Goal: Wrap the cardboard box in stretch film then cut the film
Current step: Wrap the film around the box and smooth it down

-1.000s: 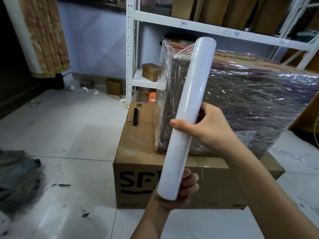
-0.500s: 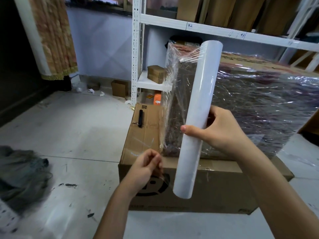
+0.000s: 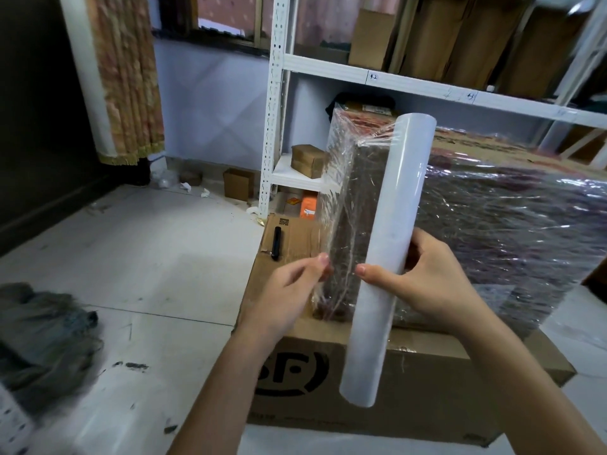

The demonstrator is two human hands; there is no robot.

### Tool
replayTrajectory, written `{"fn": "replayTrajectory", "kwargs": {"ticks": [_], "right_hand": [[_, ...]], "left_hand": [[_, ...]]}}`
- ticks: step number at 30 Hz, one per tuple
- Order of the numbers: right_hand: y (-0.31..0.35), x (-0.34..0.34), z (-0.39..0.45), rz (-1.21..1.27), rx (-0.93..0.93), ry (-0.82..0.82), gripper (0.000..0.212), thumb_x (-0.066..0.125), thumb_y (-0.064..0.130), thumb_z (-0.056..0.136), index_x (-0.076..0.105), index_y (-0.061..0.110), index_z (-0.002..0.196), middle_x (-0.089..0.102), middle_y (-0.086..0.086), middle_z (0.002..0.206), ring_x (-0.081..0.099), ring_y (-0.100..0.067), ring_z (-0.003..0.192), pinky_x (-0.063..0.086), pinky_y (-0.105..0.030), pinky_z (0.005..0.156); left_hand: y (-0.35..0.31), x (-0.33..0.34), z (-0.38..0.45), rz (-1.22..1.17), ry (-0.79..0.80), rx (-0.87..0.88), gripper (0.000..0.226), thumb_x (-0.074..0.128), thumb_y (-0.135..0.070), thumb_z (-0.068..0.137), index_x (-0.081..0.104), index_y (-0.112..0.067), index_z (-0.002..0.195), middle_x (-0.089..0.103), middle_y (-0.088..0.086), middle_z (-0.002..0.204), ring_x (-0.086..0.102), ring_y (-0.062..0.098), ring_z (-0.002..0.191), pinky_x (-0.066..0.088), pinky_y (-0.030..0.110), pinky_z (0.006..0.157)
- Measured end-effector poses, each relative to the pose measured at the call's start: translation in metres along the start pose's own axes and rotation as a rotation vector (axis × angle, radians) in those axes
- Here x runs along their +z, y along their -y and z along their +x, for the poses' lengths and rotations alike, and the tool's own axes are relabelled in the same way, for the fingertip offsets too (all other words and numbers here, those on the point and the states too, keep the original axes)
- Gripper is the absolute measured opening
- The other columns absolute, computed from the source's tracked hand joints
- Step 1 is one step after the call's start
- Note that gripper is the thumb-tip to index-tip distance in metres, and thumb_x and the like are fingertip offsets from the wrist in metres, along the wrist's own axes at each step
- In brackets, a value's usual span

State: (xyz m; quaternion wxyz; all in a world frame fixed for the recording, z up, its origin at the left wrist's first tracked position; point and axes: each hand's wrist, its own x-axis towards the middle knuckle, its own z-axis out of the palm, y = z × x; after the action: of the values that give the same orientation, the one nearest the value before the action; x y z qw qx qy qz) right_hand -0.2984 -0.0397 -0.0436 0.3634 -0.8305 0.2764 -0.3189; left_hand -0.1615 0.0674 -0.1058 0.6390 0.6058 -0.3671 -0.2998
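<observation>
A cardboard box (image 3: 499, 224) covered in shiny stretch film stands on a larger brown carton (image 3: 410, 382). In front of its left corner, my right hand (image 3: 423, 287) grips a white film roll (image 3: 391, 244), held nearly upright and tilted a little. A sheet of clear film (image 3: 338, 178) runs from the roll around the box's left edge. My left hand (image 3: 292, 290) is raised at the film's loose lower edge, thumb and fingertips closed on it. A black cutter (image 3: 276, 243) lies on the carton's top, to the left.
White metal shelving (image 3: 272, 126) stands behind the boxes, with small cartons (image 3: 308, 160) on its low shelf and folded cardboard above. Small boxes and scraps litter the white tiled floor (image 3: 138, 257) by the wall. A grey cloth heap (image 3: 42, 336) lies at the left.
My left hand let go of the roll's bottom end, rose and reached the film at the box's left edge. The right hand keeps the roll in place. The view moved closer.
</observation>
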Motion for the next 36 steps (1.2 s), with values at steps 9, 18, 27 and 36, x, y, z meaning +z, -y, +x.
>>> {"fn": "replayTrajectory", "kwargs": {"ticks": [9, 18, 27, 36], "right_hand": [[-0.007, 0.0, 0.002, 0.047, -0.012, -0.023, 0.053, 0.086, 0.02, 0.059, 0.056, 0.017, 0.103, 0.068, 0.006, 0.094, 0.066, -0.003, 0.085, 0.055, -0.022, 0.07], [-0.005, 0.01, 0.003, 0.202, 0.075, -0.021, 0.045, 0.073, 0.044, 0.065, 0.055, 0.026, 0.102, 0.068, 0.009, 0.097, 0.067, -0.002, 0.083, 0.053, -0.017, 0.063], [-0.015, 0.013, 0.01, 0.115, 0.031, -0.094, 0.031, 0.073, 0.039, 0.072, 0.053, 0.034, 0.095, 0.067, 0.014, 0.092, 0.066, 0.001, 0.081, 0.055, -0.021, 0.065], [-0.022, 0.012, 0.008, 0.004, 0.037, -0.245, 0.035, 0.075, 0.042, 0.072, 0.046, 0.033, 0.088, 0.064, 0.014, 0.084, 0.061, 0.007, 0.074, 0.047, -0.017, 0.058]], "left_hand": [[0.003, 0.058, 0.019, -0.328, -0.124, 0.212, 0.034, 0.055, -0.048, 0.081, 0.059, -0.014, 0.077, 0.066, 0.003, 0.072, 0.065, 0.019, 0.068, 0.055, 0.035, 0.061], [0.017, 0.047, 0.034, -0.055, -0.463, 0.521, 0.029, 0.047, -0.043, 0.091, 0.048, -0.023, 0.07, 0.048, -0.005, 0.058, 0.043, 0.008, 0.05, 0.036, 0.019, 0.046], [0.045, 0.04, 0.078, 0.141, -0.655, 0.648, 0.055, 0.028, -0.068, 0.09, 0.046, -0.018, 0.078, 0.043, -0.013, 0.059, 0.047, 0.008, 0.054, 0.036, 0.016, 0.046], [0.051, 0.043, 0.105, 0.055, -0.582, 0.683, 0.043, 0.029, -0.071, 0.087, 0.045, -0.033, 0.074, 0.046, -0.01, 0.061, 0.047, 0.007, 0.058, 0.037, 0.016, 0.052]]}}
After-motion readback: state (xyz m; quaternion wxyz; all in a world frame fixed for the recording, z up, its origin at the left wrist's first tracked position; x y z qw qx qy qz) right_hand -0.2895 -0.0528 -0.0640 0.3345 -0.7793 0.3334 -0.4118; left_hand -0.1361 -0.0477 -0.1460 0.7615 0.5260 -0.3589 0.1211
